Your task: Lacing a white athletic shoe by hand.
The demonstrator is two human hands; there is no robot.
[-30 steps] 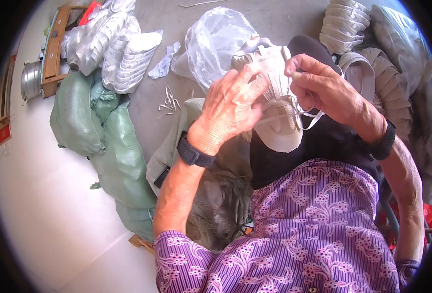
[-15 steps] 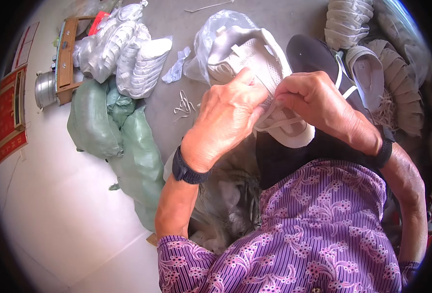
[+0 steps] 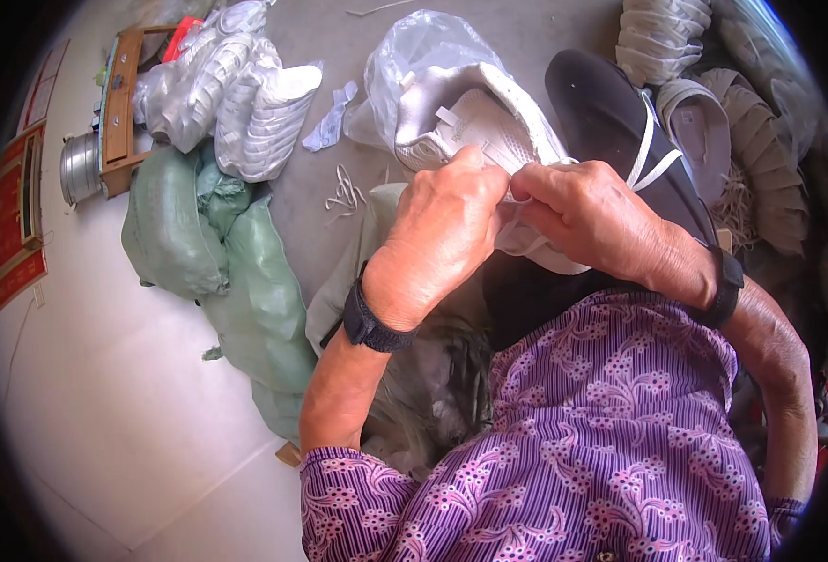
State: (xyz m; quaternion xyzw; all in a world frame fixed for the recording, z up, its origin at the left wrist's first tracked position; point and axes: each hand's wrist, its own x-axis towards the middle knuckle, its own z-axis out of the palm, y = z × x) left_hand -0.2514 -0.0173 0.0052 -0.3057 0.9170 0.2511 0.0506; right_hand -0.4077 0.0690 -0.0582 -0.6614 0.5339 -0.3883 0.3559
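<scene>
A white sneaker [image 3: 475, 112] lies on my lap, its heel opening away from me and its toe toward me. My left hand [image 3: 450, 220] is closed over the shoe's lacing area, fingers bent down onto it; what its fingertips grip is hidden. Right beside it, my right hand [image 3: 587, 206] pinches a white shoelace [image 3: 517, 211] between thumb and forefinger. The two hands nearly touch above the shoe's tongue. A long white lace end [image 3: 653, 164] trails past my right hand over my dark trouser leg [image 3: 611, 103].
White shoe parts stand stacked at the right [image 3: 756, 159] and in clear plastic at the left [image 3: 259, 103]. Loose laces [image 3: 344, 195] and a plastic scrap [image 3: 332, 117] lie on the floor. Green sacks [image 3: 255, 290] sit to the left, near a wooden drawer unit [image 3: 124, 94] and a metal pot [image 3: 80, 169].
My right hand has turned and come closer to the left one, with the lace between its fingers. The shoe has shifted slightly, and the whole view has moved a little.
</scene>
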